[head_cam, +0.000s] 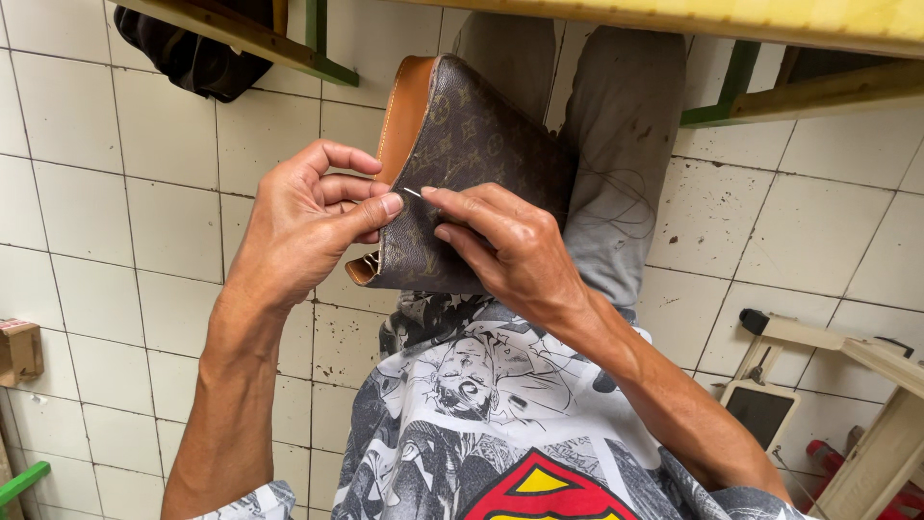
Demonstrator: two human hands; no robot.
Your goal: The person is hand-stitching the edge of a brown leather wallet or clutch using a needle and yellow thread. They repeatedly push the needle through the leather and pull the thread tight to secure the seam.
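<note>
The brown patterned leather pouch with a tan leather edge [472, 154] rests on the person's lap, against the grey trouser leg [621, 144], standing tilted with its tan edge turned toward the left hand. Nearest the camera is the grey printed shirt [481, 414], which fills the bottom edge of the view between the two forearms. Just beyond it, the right hand [505, 246] lies over the lower face of the pouch, fingers curled, thumb and forefinger pinched shut on a thin silver needle [412, 193]. The left hand [308, 217] meets it from the other side: its thumb tip presses against the needle's other end, touching the pouch near its lower corner, while the remaining fingers curl loosely above, closed on nothing else that can be made out. Loose dark thread [626, 207] trails in loops over the trouser leg, just beside the pouch's right edge. The white tiled floor [115, 221] lies beneath everything. At its lower right corner stands a pale wooden frame [866, 385] with a small dark screen [760, 409] beside it. Farther off, at the floor's upper left corner, a dark cloth bundle [197, 58] hangs under a green and yellow wooden bench rail [289, 48]. Across the top edge runs a yellow board [751, 19].
</note>
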